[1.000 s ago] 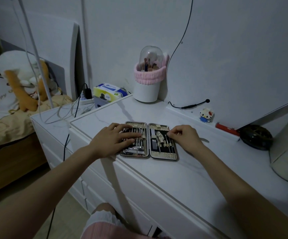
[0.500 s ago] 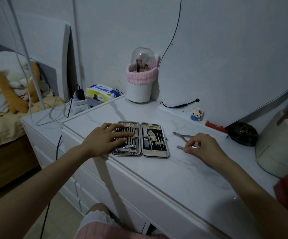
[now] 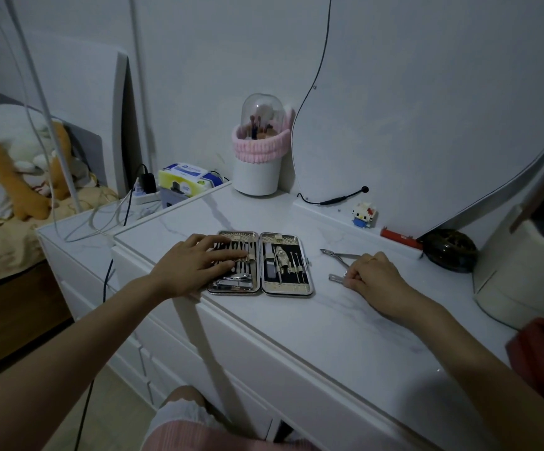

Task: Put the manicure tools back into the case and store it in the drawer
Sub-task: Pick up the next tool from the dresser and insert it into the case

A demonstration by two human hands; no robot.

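Item: manicure case (image 3: 260,262), centre of frame, lying open flat on white marble-look bench (image 3: 313,323), both halves up, most tool slots filled w/ slim metal tools. Left hand (image 3: 195,265) rests flat across left half of case, fingers straight over the tools; prob. there to pin the case so it won't slide while the other hand works. Right hand (image 3: 374,278), right of centre, fingers curled down onto a loose cuticle nipper (image 3: 340,260) on the bench just right of case; appears to pinch the handle end, jaw end points toward upper left of frame. Nipper still outside case, touching bench, apart from case edge. Judgement: step in hand = pick up nipper, seat it in right half; closing case + drawer storage not yet done. Edges: case front sits near the bench's front edge at lower centre, so a push toward the person could tip it off. Open room: bare bench strip btwn case and right hand, and wide bare area in lower right of frame. Obstacles: dark round object (image 3: 448,250) and red lighter-like item (image 3: 399,236) at right, along back ledge; brush holder (image 3: 259,157) at upper centre, well apart. Drawer fronts (image 3: 247,362) below bench edge, all closed.
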